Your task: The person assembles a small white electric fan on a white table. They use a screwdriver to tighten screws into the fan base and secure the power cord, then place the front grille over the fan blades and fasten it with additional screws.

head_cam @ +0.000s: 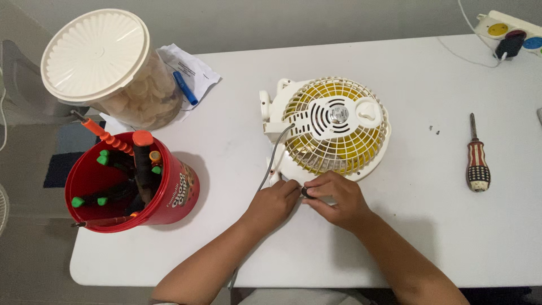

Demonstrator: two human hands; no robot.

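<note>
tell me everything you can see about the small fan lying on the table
The fan is a small, cream-white plastic one, lying flat on the white table with its round wire-style grille facing up. Yellow blades show through the grille, and a slotted cream motor cover sits at its centre. A grey cord runs from the housing toward the near table edge. The left hand and right hand meet at its near edge, the fingers pinching a small dark part there.
</note>
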